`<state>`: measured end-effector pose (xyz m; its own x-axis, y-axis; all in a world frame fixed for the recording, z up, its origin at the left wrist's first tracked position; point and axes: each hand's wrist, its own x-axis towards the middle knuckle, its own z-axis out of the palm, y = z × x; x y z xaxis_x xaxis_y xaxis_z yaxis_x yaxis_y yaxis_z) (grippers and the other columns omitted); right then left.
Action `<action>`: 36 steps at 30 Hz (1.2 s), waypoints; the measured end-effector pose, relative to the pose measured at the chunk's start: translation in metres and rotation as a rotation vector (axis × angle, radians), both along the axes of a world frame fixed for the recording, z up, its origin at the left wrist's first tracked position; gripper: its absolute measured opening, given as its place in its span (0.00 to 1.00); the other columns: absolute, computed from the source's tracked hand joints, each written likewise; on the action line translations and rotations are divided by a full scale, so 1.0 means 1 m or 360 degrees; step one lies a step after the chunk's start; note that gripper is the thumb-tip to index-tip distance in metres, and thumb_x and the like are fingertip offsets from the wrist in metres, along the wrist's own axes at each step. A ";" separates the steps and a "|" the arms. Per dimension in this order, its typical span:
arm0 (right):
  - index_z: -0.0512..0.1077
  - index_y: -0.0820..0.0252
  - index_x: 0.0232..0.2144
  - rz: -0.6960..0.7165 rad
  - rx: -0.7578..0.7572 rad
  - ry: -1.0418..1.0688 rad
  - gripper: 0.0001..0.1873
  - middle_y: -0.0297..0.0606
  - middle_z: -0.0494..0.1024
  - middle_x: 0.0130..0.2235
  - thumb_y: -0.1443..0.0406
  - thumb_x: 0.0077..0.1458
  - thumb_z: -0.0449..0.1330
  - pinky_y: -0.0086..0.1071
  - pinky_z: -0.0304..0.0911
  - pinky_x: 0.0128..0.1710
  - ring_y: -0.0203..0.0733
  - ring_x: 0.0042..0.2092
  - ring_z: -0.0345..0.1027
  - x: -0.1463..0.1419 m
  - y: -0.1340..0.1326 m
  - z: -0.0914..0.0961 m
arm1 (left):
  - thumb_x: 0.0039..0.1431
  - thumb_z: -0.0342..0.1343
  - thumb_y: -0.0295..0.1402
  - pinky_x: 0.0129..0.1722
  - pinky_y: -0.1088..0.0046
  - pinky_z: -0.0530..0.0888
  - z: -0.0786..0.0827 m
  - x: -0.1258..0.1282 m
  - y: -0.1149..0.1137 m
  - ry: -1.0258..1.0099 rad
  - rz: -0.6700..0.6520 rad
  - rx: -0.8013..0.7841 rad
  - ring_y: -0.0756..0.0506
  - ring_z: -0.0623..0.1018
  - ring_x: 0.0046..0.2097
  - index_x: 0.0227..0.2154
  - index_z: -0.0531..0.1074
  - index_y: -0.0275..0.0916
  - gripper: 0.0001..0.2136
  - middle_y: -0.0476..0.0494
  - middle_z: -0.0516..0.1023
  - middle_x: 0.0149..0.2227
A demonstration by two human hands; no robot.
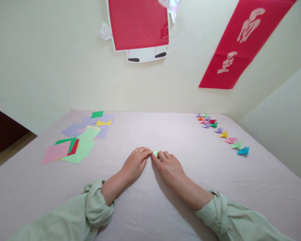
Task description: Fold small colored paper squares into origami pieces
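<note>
A small piece of light green folded paper (155, 153) lies at the middle of the table, mostly covered by my fingers. My left hand (136, 161) comes in from the left, its fingers pressed together at the paper's left edge. From the other side, my right hand (171, 166) grips the paper with curled fingers and thumb. The fingertips of both hands meet at the paper's left end. How the paper is folded under them is hidden.
Loose coloured paper sheets (86, 147) lie overlapping on the table's left. Several small folded paper figures (224, 134) run in a slanting row along the right. Behind the pale cloth-covered table (150, 127) rises a wall with red decorations (140, 25).
</note>
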<state>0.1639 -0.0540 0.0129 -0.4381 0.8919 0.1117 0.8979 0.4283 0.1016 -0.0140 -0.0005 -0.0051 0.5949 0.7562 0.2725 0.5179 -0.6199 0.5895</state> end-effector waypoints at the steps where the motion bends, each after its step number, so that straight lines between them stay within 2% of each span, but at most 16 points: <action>1: 0.64 0.62 0.56 0.0008 -0.0004 0.0015 0.20 0.46 0.73 0.43 0.71 0.61 0.53 0.40 0.62 0.39 0.49 0.43 0.65 0.000 -0.002 -0.001 | 0.52 0.45 0.17 0.55 0.62 0.69 0.001 0.000 0.000 0.0013 0.0003 0.0007 0.45 0.72 0.50 0.47 0.72 0.39 0.22 0.42 0.75 0.47; 5: 0.65 0.64 0.55 -0.0001 -0.0027 0.0110 0.21 0.49 0.73 0.47 0.73 0.59 0.54 0.42 0.64 0.42 0.51 0.46 0.66 0.004 -0.016 -0.003 | 0.56 0.46 0.18 0.54 0.63 0.69 0.002 0.000 -0.004 0.0126 -0.0040 0.0102 0.45 0.71 0.50 0.49 0.72 0.41 0.21 0.43 0.75 0.48; 8: 0.68 0.62 0.52 0.0002 -0.0114 0.0333 0.19 0.48 0.74 0.49 0.74 0.58 0.54 0.42 0.64 0.46 0.50 0.50 0.67 0.014 -0.021 -0.002 | 0.61 0.48 0.24 0.53 0.62 0.69 0.002 0.001 -0.007 0.0231 -0.0040 0.0195 0.44 0.71 0.51 0.49 0.73 0.44 0.17 0.43 0.74 0.48; 11: 0.72 0.60 0.47 -0.0034 -0.0335 0.0848 0.17 0.44 0.75 0.48 0.74 0.58 0.52 0.39 0.65 0.49 0.45 0.49 0.68 0.027 -0.007 0.004 | 0.63 0.48 0.26 0.51 0.63 0.70 0.003 0.003 -0.010 0.0284 -0.0036 0.0220 0.43 0.71 0.50 0.48 0.73 0.44 0.15 0.42 0.73 0.47; 14: 0.70 0.61 0.49 -0.0264 -0.0487 0.1553 0.16 0.45 0.73 0.49 0.69 0.60 0.50 0.36 0.67 0.47 0.40 0.48 0.69 0.035 0.019 0.012 | 0.62 0.48 0.24 0.49 0.64 0.70 0.006 0.005 -0.011 0.0293 -0.0019 0.0200 0.44 0.71 0.47 0.47 0.73 0.43 0.15 0.42 0.73 0.45; 18: 0.70 0.61 0.50 -0.0460 -0.0820 0.2001 0.18 0.47 0.73 0.51 0.66 0.57 0.52 0.39 0.67 0.47 0.43 0.52 0.68 0.031 0.044 0.017 | 0.61 0.48 0.24 0.48 0.64 0.70 0.007 0.005 -0.011 0.0293 0.0004 0.0185 0.44 0.71 0.46 0.46 0.73 0.42 0.14 0.42 0.73 0.43; 23: 0.72 0.59 0.46 -0.0620 -0.1137 0.2345 0.15 0.45 0.74 0.50 0.64 0.56 0.56 0.35 0.68 0.42 0.42 0.49 0.70 0.025 0.048 0.014 | 0.61 0.49 0.25 0.48 0.64 0.69 0.005 0.006 -0.010 0.0323 0.0001 0.0186 0.44 0.71 0.46 0.46 0.72 0.41 0.13 0.42 0.72 0.43; 28: 0.75 0.59 0.39 -0.0716 -0.1237 0.2624 0.10 0.45 0.75 0.49 0.64 0.56 0.57 0.30 0.68 0.38 0.38 0.43 0.71 0.028 0.048 0.012 | 0.61 0.53 0.30 0.47 0.64 0.69 0.007 0.009 -0.012 0.0339 0.0036 0.0183 0.43 0.71 0.46 0.45 0.72 0.41 0.10 0.42 0.72 0.44; 32: 0.76 0.59 0.38 -0.0614 -0.1278 0.2756 0.10 0.44 0.75 0.49 0.62 0.54 0.60 0.32 0.67 0.40 0.39 0.43 0.71 0.024 0.048 0.011 | 0.57 0.58 0.38 0.46 0.63 0.68 0.009 0.014 -0.016 0.0351 0.0115 0.0203 0.42 0.71 0.46 0.44 0.70 0.43 0.13 0.44 0.71 0.44; 36: 0.77 0.60 0.37 -0.0512 -0.1295 0.2803 0.13 0.43 0.77 0.43 0.59 0.51 0.62 0.32 0.67 0.42 0.40 0.43 0.71 0.017 0.045 0.011 | 0.55 0.60 0.40 0.44 0.63 0.68 0.008 0.023 -0.014 0.0402 0.0197 0.0257 0.41 0.70 0.46 0.43 0.69 0.42 0.14 0.44 0.71 0.42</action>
